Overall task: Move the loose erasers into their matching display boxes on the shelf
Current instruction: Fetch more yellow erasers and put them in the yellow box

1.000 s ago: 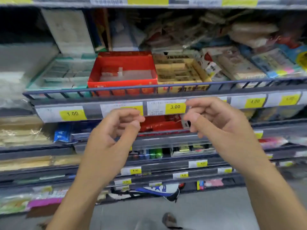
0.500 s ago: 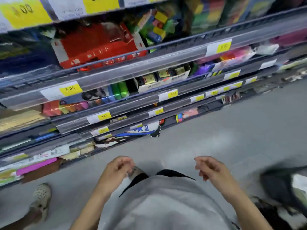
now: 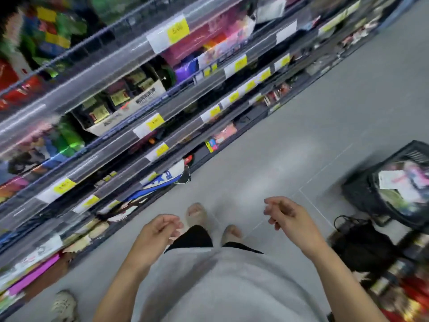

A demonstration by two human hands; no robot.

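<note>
Hovering above grey floor (image 3: 278, 140), left hand (image 3: 154, 238) at 7 o'clock and right hand (image 3: 290, 219) at 5 hang loosely curled, grasping nothing; display boxes (image 3: 120, 105) sit shelved at 10 o'clock, erasers indistinguishable.

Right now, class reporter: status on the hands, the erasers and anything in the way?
Left hand and right hand empty, fingers loosely curled, low over the floor. No loose eraser identifiable; shelf blurred. Black basket at right.

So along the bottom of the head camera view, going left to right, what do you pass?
A pale shoe on the floor → the left hand → the right hand → a black bag on the floor, with a black basket of goods just above it.
</note>
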